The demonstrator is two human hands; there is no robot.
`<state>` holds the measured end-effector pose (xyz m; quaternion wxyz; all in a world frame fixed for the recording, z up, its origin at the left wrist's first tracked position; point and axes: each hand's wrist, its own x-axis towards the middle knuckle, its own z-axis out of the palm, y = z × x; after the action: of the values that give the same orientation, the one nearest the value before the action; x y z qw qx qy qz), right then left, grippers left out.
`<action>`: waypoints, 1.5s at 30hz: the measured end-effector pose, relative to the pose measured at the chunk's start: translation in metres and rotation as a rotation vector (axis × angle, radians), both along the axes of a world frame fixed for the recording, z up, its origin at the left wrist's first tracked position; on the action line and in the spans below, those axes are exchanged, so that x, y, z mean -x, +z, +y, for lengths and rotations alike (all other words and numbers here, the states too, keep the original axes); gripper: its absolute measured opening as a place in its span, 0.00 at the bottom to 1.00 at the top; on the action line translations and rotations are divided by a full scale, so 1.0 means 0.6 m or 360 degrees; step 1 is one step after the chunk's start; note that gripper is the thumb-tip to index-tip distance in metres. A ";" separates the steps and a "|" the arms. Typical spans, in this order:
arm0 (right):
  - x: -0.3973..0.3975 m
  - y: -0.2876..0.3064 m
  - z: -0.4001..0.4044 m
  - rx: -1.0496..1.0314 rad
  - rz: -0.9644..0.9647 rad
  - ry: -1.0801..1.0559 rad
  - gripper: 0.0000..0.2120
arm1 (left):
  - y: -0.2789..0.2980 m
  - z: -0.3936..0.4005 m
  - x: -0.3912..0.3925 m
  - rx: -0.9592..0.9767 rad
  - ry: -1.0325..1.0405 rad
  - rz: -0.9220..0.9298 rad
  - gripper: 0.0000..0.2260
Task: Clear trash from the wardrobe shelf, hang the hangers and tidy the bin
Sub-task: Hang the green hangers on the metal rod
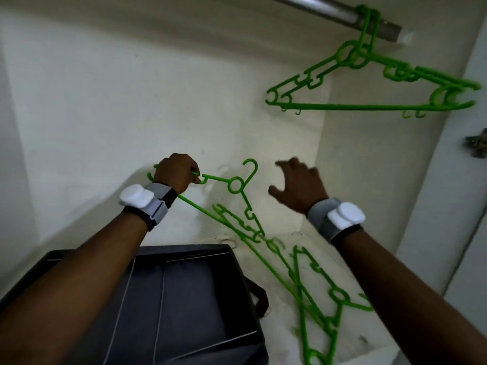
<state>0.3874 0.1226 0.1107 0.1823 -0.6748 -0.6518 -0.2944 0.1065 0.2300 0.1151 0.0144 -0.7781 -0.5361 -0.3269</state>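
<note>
Gripping a green hanger (237,185) by its left shoulder in my left hand (176,172), my right hand (299,184) open, empty, fingers spread, near it above the shelf (284,306).

The right hand (299,187) is motion-blurred (finger pose unclear); the bin (184,299) and lowest hanger (316,338) run off the bottom edge.

Home wardrobe interior: metal rail (340,10), green hangers (369,83), shelf (276,306).
</note>
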 end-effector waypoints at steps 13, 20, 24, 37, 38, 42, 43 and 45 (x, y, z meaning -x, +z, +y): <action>0.044 -0.149 0.040 0.0326 0.0405 0.0108 0.45 | -0.026 -0.043 0.042 -0.0685 0.0467 0.0193 0.05; 0.084 -0.143 0.062 0.0065 0.0479 0.0110 0.61 | 0.035 -0.105 0.057 -0.0840 0.0021 -0.0316 0.05; 0.082 -0.114 0.054 -0.0215 0.0346 -0.0008 0.60 | 0.063 -0.103 0.070 -0.0541 -0.0110 -0.0650 0.05; -0.051 0.159 -0.122 -0.1072 -0.0260 -0.0355 0.36 | 0.099 -0.023 -0.119 -0.0342 -0.0203 -0.0520 0.33; -0.059 0.170 -0.129 -0.1110 -0.0270 -0.0416 0.36 | 0.080 -0.024 -0.145 -0.0280 -0.0224 -0.0407 0.34; -0.087 0.227 -0.146 -0.1278 -0.0288 -0.0637 0.31 | -0.013 -0.038 -0.241 0.0111 -0.0505 -0.0037 0.24; -0.088 0.242 -0.143 -0.1275 -0.0308 -0.0673 0.30 | -0.037 -0.041 -0.258 0.0156 -0.0559 0.0100 0.21; -0.091 0.276 -0.135 -0.1231 -0.0361 -0.0726 0.28 | -0.080 -0.049 -0.288 0.0312 -0.0641 0.0368 0.20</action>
<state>0.4419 0.0419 0.2763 0.2787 -0.6469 -0.3448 -0.6205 0.2796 0.2008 0.0674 -0.0653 -0.8992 -0.3941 -0.1783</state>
